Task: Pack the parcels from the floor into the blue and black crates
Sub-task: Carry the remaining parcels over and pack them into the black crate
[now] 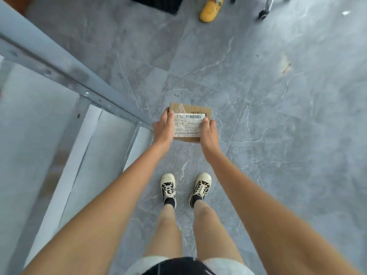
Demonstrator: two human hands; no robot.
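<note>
A small brown cardboard parcel (188,122) with a white barcode label on top is held out in front of me above the grey floor. My left hand (163,129) grips its left edge, thumb on top. Gripping the right edge is my right hand (208,133), its thumb lying on the label. A black crate (158,3) shows partly at the top edge of the view, far ahead. No blue crate is in sight.
A grey metal rack frame (59,74) runs diagonally along my left side. My two feet in black-and-white sneakers (185,188) stand on the marbled grey floor. Another person's yellow shoe (210,10) and a trolley wheel (263,15) are far ahead.
</note>
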